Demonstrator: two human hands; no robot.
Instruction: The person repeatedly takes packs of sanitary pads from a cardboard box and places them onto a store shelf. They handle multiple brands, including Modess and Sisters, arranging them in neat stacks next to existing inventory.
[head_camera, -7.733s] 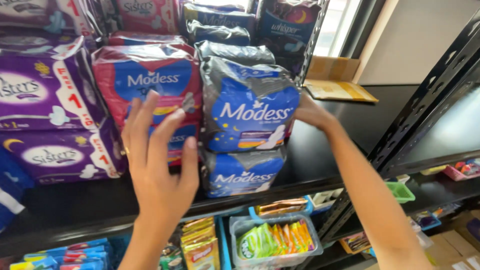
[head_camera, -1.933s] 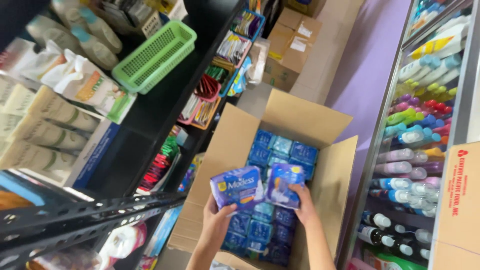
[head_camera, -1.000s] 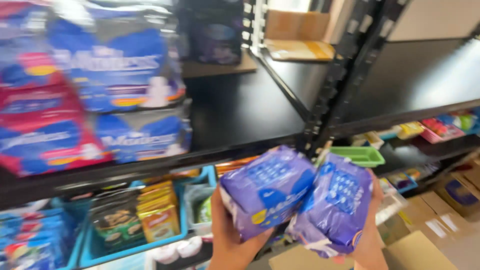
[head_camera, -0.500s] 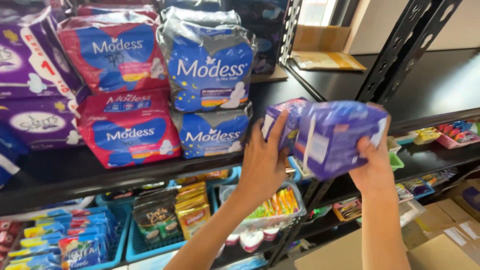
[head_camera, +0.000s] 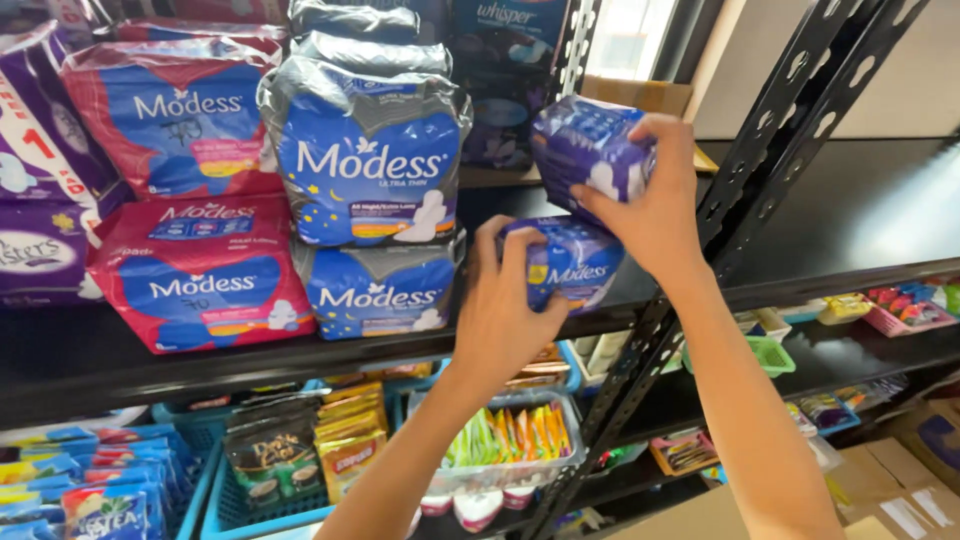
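Observation:
My left hand (head_camera: 512, 310) grips a blue-and-purple sanitary pad pack (head_camera: 575, 262) that rests on the black shelf (head_camera: 230, 365), to the right of a stack of larger blue pad packs (head_camera: 372, 170). Just above it, my right hand (head_camera: 652, 205) holds a second purple pad pack (head_camera: 590, 150), tilted, over the lower one. Both packs sit close to the black perforated shelf upright (head_camera: 770, 150).
Red-and-blue pad packs (head_camera: 190, 200) and purple ones (head_camera: 40, 190) fill the shelf's left side. Below are blue baskets with sachets (head_camera: 300, 460), a clear tub of packets (head_camera: 505, 440) and small trays (head_camera: 770, 352). Cardboard boxes (head_camera: 910, 480) stand on the floor at lower right.
Both hands have carried the two small packs from in front of the shelf onto it. The lower pack now rests beside the blue stack, the other above it.

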